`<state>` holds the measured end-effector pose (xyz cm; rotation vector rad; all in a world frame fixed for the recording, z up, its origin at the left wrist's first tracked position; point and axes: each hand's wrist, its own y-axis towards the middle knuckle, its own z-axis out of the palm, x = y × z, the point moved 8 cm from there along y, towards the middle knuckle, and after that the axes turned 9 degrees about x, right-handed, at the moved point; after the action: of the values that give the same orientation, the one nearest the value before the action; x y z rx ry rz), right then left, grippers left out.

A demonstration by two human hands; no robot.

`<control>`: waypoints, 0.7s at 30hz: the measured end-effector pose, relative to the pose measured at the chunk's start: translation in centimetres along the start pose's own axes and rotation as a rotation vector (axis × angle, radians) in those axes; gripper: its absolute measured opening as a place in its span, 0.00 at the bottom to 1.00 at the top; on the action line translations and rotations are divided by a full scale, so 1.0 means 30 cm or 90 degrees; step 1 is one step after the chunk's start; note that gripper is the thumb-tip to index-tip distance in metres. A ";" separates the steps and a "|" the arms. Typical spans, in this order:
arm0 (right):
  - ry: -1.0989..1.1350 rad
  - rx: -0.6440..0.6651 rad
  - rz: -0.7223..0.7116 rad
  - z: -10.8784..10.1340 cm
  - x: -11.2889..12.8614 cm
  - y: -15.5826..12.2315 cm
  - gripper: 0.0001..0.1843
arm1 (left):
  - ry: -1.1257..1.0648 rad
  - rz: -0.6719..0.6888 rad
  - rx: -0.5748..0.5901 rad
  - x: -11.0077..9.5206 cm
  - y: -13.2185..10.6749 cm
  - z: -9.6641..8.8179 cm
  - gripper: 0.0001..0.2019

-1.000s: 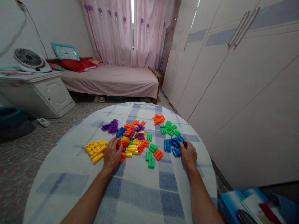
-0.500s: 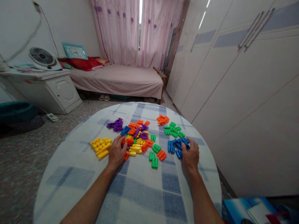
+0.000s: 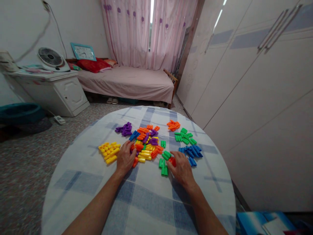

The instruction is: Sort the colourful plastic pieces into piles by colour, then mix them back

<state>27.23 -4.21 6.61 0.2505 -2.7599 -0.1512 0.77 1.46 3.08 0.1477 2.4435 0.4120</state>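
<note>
At the left side of a mixed pile of plastic building pieces (image 3: 144,154), my left hand (image 3: 124,159) rests with its fingers apart, touching orange and purple ones. A group of yellow pieces (image 3: 109,152) lies just left of it. My right hand (image 3: 181,168) is closed around an orange block (image 3: 172,161), thumb on the near side and fingers over the far side; the block is partly hidden. Green blocks (image 3: 164,170) lie beside that thumb. Blue pieces (image 3: 194,150) are grouped beyond the right hand, with green pieces (image 3: 185,136) behind them.
The round table wears a checked cloth (image 3: 146,202). Purple pieces (image 3: 124,129) and orange pieces (image 3: 173,125) form groups at its far side. A bed (image 3: 132,81) stands beyond, a wardrobe (image 3: 244,107) to the right, and a cabinet with a fan (image 3: 51,57) to the left.
My right hand has moved left from the blue pieces to the orange block near the green ones. The left hand stays at the pile. The view has shifted slightly.
</note>
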 end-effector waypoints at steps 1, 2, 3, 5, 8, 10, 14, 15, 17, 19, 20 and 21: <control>-0.009 0.013 0.008 0.004 -0.005 -0.002 0.20 | -0.001 0.000 -0.001 0.000 -0.001 0.001 0.19; -0.017 0.026 0.015 0.009 -0.010 -0.003 0.20 | -0.002 -0.001 -0.002 0.001 -0.001 0.001 0.18; -0.024 0.039 0.019 0.015 -0.014 -0.004 0.20 | -0.004 -0.002 -0.003 0.001 -0.002 0.001 0.18; -0.038 0.060 0.023 0.024 -0.018 -0.006 0.19 | -0.005 -0.005 -0.006 0.001 -0.002 0.000 0.18; -0.049 0.073 0.019 0.032 -0.017 -0.006 0.20 | -0.005 -0.005 -0.009 -0.002 -0.001 -0.002 0.18; -0.048 0.079 0.016 0.035 -0.018 -0.008 0.19 | -0.006 -0.004 -0.007 -0.004 0.001 -0.003 0.18; -0.053 0.081 0.015 0.016 -0.031 -0.003 0.19 | -0.008 -0.014 -0.002 -0.005 -0.001 -0.004 0.19; -0.053 0.074 0.017 0.002 -0.038 0.006 0.20 | -0.009 -0.016 -0.002 -0.005 -0.002 -0.004 0.18; -0.050 0.048 0.018 -0.040 -0.052 0.040 0.19 | -0.014 -0.018 0.000 -0.006 -0.005 -0.004 0.18; -0.049 0.006 0.008 -0.092 -0.061 0.102 0.19 | -0.019 -0.019 0.002 -0.006 -0.007 -0.003 0.18; -0.053 -0.014 -0.001 -0.116 -0.063 0.144 0.18 | -0.021 -0.020 0.003 -0.006 -0.008 -0.003 0.18; -0.058 -0.033 -0.011 -0.136 -0.064 0.192 0.18 | -0.022 -0.021 0.003 -0.005 -0.009 -0.003 0.18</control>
<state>29.61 1.51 10.53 0.2599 -2.8410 -0.2432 0.84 1.16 3.14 0.1155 2.4096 0.3851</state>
